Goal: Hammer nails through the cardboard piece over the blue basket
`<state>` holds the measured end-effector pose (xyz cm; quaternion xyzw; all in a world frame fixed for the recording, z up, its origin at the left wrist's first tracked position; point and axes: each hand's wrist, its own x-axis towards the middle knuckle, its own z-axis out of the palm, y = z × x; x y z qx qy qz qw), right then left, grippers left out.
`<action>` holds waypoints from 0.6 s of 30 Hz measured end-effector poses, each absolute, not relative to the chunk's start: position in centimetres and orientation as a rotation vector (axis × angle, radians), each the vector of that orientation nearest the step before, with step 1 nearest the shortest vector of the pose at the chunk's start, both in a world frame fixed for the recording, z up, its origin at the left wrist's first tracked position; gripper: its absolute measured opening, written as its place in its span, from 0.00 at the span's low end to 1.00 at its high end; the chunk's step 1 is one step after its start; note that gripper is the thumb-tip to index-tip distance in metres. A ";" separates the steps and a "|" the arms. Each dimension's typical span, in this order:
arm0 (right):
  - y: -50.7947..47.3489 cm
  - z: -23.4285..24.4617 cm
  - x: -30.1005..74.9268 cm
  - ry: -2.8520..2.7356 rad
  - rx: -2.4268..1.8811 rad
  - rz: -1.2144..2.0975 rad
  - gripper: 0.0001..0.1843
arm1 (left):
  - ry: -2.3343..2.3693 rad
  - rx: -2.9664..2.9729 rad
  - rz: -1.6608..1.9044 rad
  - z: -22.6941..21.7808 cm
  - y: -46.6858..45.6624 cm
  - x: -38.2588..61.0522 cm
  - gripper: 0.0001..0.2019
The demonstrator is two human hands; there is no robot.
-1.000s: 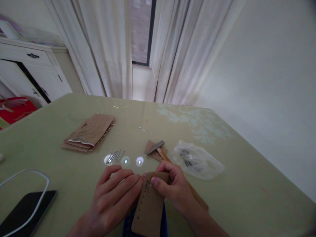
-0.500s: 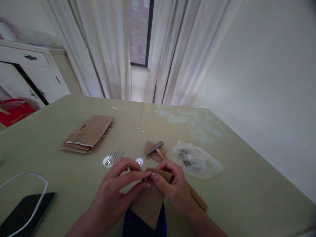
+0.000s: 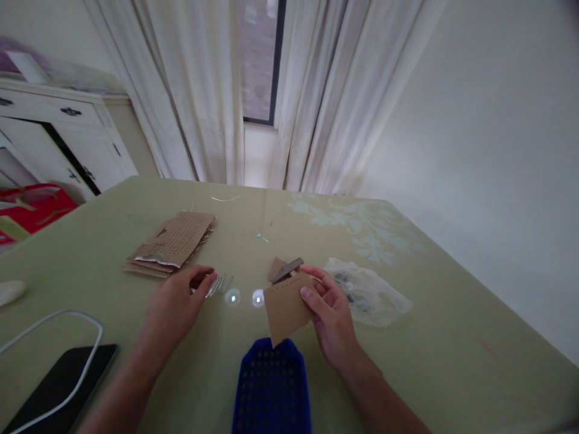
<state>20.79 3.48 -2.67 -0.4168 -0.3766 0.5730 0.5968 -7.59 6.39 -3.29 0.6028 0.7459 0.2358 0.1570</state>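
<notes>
My right hand (image 3: 332,313) grips a piece of brown cardboard (image 3: 287,310) between thumb and fingers, with a row of small holes along its top edge. My left hand (image 3: 178,301) is over the table with its fingertips pinched at the ends of several thin nails (image 3: 220,284); what lies between them is hidden. Behind the cardboard is a hammer (image 3: 289,269), its handle covered by my right hand, resting on a smaller cardboard scrap (image 3: 276,265). Below the held piece stands a blue perforated plastic basket (image 3: 271,386).
A stack of punched cardboard sheets (image 3: 181,238) lies at the left back. To the right is a clear plastic bag (image 3: 373,298) with dark metal bits inside. A black tablet-like device (image 3: 63,386) and a white cable (image 3: 85,361) occupy the front left, with a white mouse-shaped object (image 3: 11,292) behind.
My left hand has let go of the cardboard and moved left to the nails. My right hand keeps the cardboard, now turned and raised off the basket, showing its holes.
</notes>
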 end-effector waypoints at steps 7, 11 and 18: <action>3.8 -3.0 20.7 -0.901 -1.017 1.350 0.21 | 2.209 1.709 0.498 -5.2 7.9 -9.0 0.11; 4.3 -1.8 21.4 -0.910 -1.086 1.318 0.23 | 2.169 1.717 0.562 -4.8 7.7 -8.7 0.11; 2.1 -1.4 22.5 -1.101 -1.238 1.397 0.23 | 1.781 1.784 0.833 -3.0 3.7 -5.2 0.25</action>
